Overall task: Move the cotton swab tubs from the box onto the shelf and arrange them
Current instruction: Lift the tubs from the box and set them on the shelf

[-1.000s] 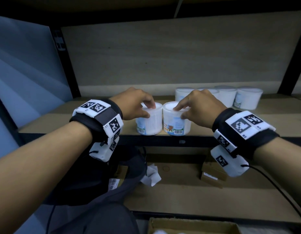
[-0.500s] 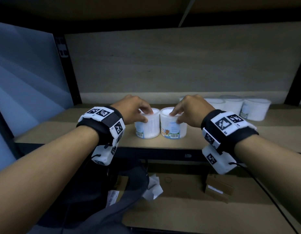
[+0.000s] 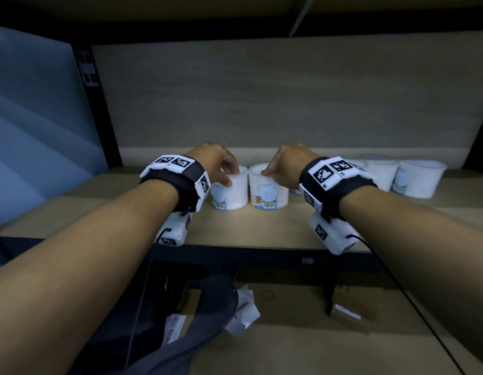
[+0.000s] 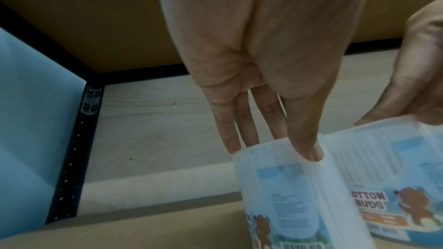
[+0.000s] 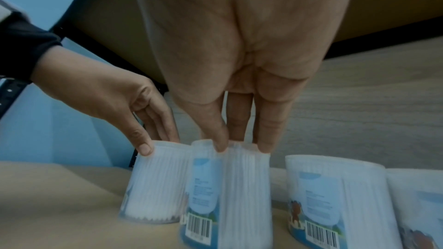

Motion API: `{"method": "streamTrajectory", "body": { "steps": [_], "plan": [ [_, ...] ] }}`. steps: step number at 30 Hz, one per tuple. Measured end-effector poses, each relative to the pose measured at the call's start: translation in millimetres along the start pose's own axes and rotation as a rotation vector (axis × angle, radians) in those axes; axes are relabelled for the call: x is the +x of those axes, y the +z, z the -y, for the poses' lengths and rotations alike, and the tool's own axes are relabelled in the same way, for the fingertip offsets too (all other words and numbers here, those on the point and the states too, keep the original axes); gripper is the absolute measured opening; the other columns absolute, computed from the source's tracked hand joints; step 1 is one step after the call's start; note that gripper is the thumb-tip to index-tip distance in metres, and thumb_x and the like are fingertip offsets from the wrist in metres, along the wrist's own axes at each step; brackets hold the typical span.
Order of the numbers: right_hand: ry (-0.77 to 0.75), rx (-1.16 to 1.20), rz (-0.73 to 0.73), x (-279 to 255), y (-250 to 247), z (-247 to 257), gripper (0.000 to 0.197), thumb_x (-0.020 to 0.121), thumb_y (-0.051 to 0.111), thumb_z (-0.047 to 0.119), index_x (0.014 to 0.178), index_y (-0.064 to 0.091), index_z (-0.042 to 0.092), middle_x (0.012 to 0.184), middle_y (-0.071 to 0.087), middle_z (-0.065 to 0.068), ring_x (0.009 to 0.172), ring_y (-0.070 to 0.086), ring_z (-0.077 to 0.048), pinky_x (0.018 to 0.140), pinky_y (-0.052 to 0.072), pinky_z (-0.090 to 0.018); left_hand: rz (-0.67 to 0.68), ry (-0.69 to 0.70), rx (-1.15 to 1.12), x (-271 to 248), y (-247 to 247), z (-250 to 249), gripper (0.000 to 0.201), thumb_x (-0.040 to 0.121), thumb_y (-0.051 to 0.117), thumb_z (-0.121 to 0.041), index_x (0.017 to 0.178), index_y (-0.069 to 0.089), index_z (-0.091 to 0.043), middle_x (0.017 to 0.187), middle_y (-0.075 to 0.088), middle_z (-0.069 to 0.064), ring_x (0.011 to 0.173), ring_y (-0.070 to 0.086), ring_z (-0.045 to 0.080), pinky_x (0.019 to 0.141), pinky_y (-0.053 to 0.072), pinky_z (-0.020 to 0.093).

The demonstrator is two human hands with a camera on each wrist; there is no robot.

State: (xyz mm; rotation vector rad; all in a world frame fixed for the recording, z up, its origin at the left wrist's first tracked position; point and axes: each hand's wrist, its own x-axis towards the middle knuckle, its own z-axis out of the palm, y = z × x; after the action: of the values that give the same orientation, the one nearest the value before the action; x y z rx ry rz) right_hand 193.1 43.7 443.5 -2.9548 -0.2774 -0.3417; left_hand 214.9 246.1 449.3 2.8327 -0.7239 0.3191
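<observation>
Cotton swab tubs, two small round clear-plastic ones with white lids and blue bear labels, upright on the tan wooden shelf point(image 3: 235, 231), almost touching. Left tub point(image 3: 230, 189) pinched at its rim by the left hand point(image 3: 213, 165), thumb at the near side, fingers point(image 4: 242, 133) over the lid. Right tub point(image 3: 267, 189) pinched the same way by the right hand point(image 3: 286, 165), fingertips point(image 5: 262, 139) curled over its top edge.

Compared with a second ago: both tubs farther back on the shelf, away from the front lip, and closer to the row of like white-lidded tubs point(image 3: 397, 175) at the right rear. Judged from that, carrying done for this pair and arranging under way; probably to be slid right to join the row. Right tub now near the row's left end, though the gap hidden behind the right wrist.

Still to do, by the look of it: closing up the line, releasing, and returning to the box, not in view now.
</observation>
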Motion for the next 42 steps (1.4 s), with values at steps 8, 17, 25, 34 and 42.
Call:
{"method": "streamTrajectory", "body": {
  "steps": [8,17,25,34,42],
  "plan": [
    [-0.015,-0.045,0.028,32,5,-4,0.036,0.092,0.059,0.016,0.122,0.069,0.034,0.127,0.065,0.005,0.113,0.061,-0.022,0.096,0.05,-0.029,-0.001,-0.064,-0.009,28,7,14,0.037,0.075,0.082,-0.015,0.111,0.074,-0.016,0.111,0.072,-0.001,0.098,0.065,0.011,0.085,0.04,0.013],
    [0.021,0.037,0.003,54,9,-13,0.034,0.092,0.061,0.014,0.122,0.07,0.029,0.127,0.066,0.005,0.115,0.061,-0.02,0.096,0.048,-0.025,-0.008,-0.074,-0.039,52,14,22,0.038,0.078,0.08,-0.01,0.115,0.072,-0.014,0.116,0.07,0.002,0.106,0.065,0.014,0.085,0.041,0.015],
    [0.069,0.065,-0.018,65,14,-20,0.032,0.091,0.064,0.014,0.118,0.072,0.029,0.125,0.067,0.007,0.115,0.061,-0.019,0.097,0.047,-0.025,-0.039,-0.058,-0.036,63,19,24,0.037,0.078,0.08,-0.01,0.114,0.073,-0.013,0.115,0.071,0.003,0.105,0.066,0.014,0.086,0.041,0.014],
    [0.101,0.02,-0.019,63,13,-16,0.038,0.093,0.057,0.011,0.122,0.069,0.032,0.128,0.065,0.007,0.113,0.062,-0.02,0.082,0.045,-0.021,-0.049,-0.062,-0.037,65,21,22,0.038,0.078,0.08,-0.01,0.115,0.072,-0.014,0.117,0.071,0.002,0.107,0.066,0.015,0.096,0.048,0.023],
    [0.059,0.001,0.075,41,12,-16,0.067,0.093,0.045,0.004,0.151,0.033,0.035,0.156,0.036,0.0,0.137,0.042,-0.026,0.107,0.04,-0.031,0.088,-0.109,0.099,54,23,18,0.063,0.083,0.075,-0.027,0.141,0.051,-0.024,0.146,0.049,-0.003,0.131,0.048,0.02,0.107,0.038,0.027]
  ]
}}
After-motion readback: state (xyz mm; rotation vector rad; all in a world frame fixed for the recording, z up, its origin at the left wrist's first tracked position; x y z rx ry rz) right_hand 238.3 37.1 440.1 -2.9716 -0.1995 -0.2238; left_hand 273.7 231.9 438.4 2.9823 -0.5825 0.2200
